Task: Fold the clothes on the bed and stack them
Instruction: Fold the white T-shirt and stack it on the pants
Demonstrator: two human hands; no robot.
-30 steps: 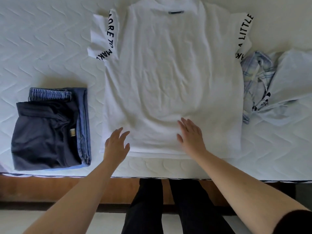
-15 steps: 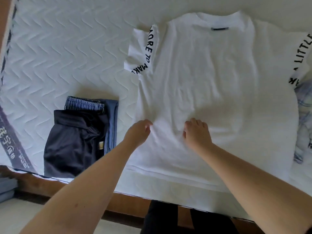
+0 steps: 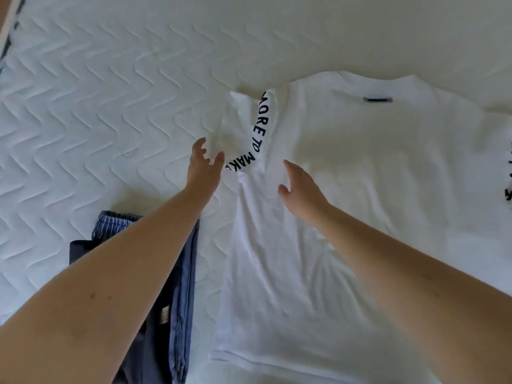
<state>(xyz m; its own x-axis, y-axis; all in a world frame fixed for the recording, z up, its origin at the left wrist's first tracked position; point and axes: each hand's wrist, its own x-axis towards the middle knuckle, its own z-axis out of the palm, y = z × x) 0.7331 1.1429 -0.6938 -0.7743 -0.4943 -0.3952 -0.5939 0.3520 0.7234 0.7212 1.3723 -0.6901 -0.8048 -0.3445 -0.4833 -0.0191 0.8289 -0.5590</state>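
A white T-shirt [image 3: 360, 195] lies flat on the bed, back side up, collar at the far end. Its left sleeve [image 3: 243, 126] carries black lettering and is partly folded in. My left hand [image 3: 203, 169] reaches to the sleeve's lower edge with fingers spread and relaxed, holding nothing. My right hand [image 3: 300, 184] hovers or rests open on the shirt just below the left armpit. A stack of folded dark navy and blue garments [image 3: 177, 314] lies at the lower left, partly hidden under my left forearm.
The white quilted mattress [image 3: 97, 120] stretches left and beyond the shirt. The shirt's right sleeve with lettering [image 3: 508, 187] is cut off at the right border. The mattress's dark-trimmed edge shows at the top left corner.
Both hands have moved up from the shirt's lower half toward the left sleeve. My left hand went from loosely curled to spread. The view shifted left, so the unfolded pile at the right is out of sight.
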